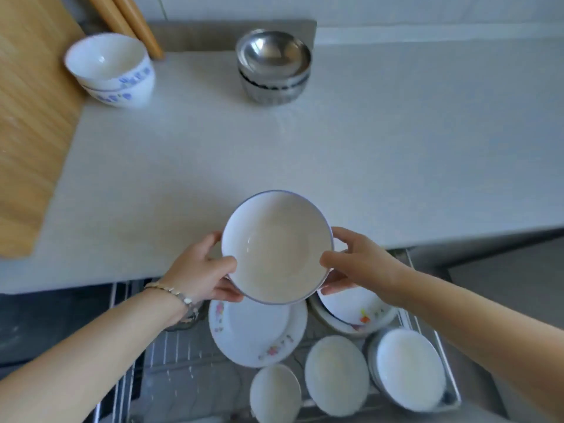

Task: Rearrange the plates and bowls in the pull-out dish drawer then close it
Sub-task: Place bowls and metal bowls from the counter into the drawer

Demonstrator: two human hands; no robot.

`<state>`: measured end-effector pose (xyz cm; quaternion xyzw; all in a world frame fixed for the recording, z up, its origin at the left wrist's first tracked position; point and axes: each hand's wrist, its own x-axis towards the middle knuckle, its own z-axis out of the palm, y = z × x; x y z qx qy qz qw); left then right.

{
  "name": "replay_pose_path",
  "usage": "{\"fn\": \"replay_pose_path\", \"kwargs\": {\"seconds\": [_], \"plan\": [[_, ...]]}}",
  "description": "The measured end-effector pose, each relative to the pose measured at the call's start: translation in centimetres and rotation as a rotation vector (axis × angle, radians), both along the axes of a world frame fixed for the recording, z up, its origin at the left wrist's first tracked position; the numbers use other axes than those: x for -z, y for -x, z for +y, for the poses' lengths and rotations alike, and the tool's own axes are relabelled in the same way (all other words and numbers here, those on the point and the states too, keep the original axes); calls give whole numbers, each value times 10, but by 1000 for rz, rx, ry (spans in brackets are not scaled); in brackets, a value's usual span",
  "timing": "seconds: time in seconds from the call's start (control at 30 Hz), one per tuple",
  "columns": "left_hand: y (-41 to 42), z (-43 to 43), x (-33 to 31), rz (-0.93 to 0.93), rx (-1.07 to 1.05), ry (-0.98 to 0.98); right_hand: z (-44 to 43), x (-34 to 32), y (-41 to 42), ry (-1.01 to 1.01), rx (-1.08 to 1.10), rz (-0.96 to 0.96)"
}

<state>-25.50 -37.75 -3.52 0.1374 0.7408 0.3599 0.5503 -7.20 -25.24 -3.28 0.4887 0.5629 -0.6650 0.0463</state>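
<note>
Above the open drawer I see left hand and right hand gripping a blue-rimmed bowl by opposite edges.

No text, number or brand can be read. The bowls at the desk's far left edge and the plates in the drawer carry only painted flowers.

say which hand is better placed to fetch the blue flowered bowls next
Left, likely: the blue flowered bowls sit far left on the counter, nearer the left hand than the right hand.
</note>
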Motion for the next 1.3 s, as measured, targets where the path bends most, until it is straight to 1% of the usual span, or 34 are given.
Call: {"fn": "replay_pose_path", "kwargs": {"seconds": [0.13,0.2,0.27,0.3,0.43,0.47,0.5,0.57,0.63,0.7,0.77,0.87,1.0,1.1,1.2,1.27,1.3], "plan": [[-76,-20,24,-67,14,54,-21,11,-71,49,-20,-128],[-110,-29,43,-68,46,97,-33,29,-105,-26,-48,-216],[-139,-35,67,-79,72,142,-44,56,-134,-133,-97,-331],[-150,-38,80,-87,92,170,-48,70,-144,-151,-121,-387],[-183,-43,125,-108,149,305,-64,124,-162,-117,-273,-548],[-189,-43,133,-94,172,340,-68,136,-163,-109,-293,-568],[-193,-42,139,-42,228,380,-72,145,-162,-97,-296,-588],[-196,-41,148,129,426,463,-83,159,-158,-76,-274,-619],[-196,-38,154,260,585,530,-94,172,-154,-62,-251,-646],[-194,-34,164,296,656,577,-101,179,-149,-71,-215,-681],[-194,-27,171,287,650,605,-104,184,-145,-78,-166,-706],[-193,-19,184,266,615,591,-110,190,-143,-59,-109,-720],[-195,-16,194,241,614,594,-116,192,-148,-3,-39,-664],[-193,-14,200,255,638,599,-114,190,-155,-47,-127,-668],[-192,-12,207,228,627,596,-113,189,-156,-203,-365,-731],[-192,-10,212,231,636,596,-113,194,-160,-292,-404,-772],[-191,-10,215,241,649,599,-111,197,-163,-293,-451,-784]]}}
